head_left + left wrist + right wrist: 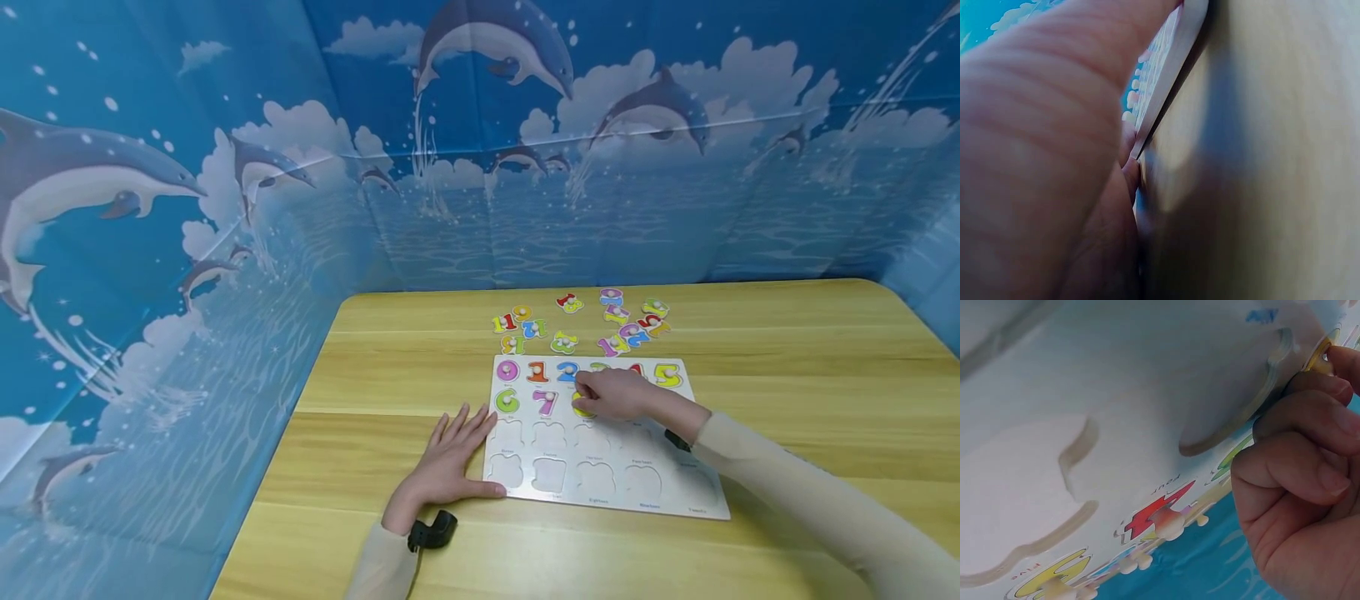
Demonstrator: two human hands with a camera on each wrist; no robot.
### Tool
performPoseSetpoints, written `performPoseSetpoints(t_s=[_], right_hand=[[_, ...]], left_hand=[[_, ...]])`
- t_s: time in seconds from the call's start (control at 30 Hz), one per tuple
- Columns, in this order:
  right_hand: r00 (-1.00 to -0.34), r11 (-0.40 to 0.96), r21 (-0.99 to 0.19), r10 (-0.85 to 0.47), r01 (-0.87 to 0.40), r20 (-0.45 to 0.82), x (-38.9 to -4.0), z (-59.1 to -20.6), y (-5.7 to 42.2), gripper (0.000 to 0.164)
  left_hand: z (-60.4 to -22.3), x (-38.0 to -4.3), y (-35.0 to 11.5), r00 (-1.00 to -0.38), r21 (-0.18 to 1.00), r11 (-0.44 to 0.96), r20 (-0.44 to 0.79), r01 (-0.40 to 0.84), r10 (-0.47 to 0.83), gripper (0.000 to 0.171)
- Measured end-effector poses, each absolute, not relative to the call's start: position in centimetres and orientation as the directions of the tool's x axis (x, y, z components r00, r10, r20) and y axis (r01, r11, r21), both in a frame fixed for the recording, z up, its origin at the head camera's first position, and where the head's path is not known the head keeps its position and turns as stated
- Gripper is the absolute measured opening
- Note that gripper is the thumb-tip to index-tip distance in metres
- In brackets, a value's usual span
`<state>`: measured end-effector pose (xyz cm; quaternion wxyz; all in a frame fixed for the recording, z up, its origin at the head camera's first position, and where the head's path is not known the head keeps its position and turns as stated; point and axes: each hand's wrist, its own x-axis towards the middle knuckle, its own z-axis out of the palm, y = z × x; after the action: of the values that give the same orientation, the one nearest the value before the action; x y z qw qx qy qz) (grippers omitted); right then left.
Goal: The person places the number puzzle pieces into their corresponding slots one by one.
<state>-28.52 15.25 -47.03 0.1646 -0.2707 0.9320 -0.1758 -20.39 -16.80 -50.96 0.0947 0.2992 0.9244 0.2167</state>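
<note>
A white number puzzle board (527, 458) lies on the wooden table. My left hand (442, 462) is spread beside its left edge, fingers straight and thumb touching the lower left corner. In the left wrist view the thumb (1035, 144) looms large near the board's side (1175, 62). Over the second row, my right hand (611, 394) has curled fingers and pinches a yellow number piece (1319, 357), just right of the purple 7 (546, 402). The hand mostly covers that piece. A green 6 (507, 401) sits at the row's left end.
The top row holds knobbed digits, from a purple 0 (507, 370) to a yellow 5 (667, 375). Lower rows show bare recesses (550, 475). Several loose two-digit pieces, including a 13 (564, 342), lie behind the board. A dolphin-print curtain (450, 242) hangs behind the table (360, 375).
</note>
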Motion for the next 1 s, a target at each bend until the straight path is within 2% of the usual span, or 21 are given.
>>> performPoseSetpoints(t_s=[0.6,1.0], right_hand=[[-0.787,0.783,-0.453,-0.568,-0.426,-0.243,-28.61,-46.6,15.46,0.025],[-0.785,0.813,-0.403,-0.548,-0.42,-0.289,-28.78,-46.32,15.23,0.027]], left_hand=[[-50.91,-20.34,-16.84,-0.802,0.458,0.726,-0.046,0.513,0.596,0.104],[-50.9,-20.38,-16.86,-0.8,0.464,0.72,-0.039,0.517,0.599,0.104]])
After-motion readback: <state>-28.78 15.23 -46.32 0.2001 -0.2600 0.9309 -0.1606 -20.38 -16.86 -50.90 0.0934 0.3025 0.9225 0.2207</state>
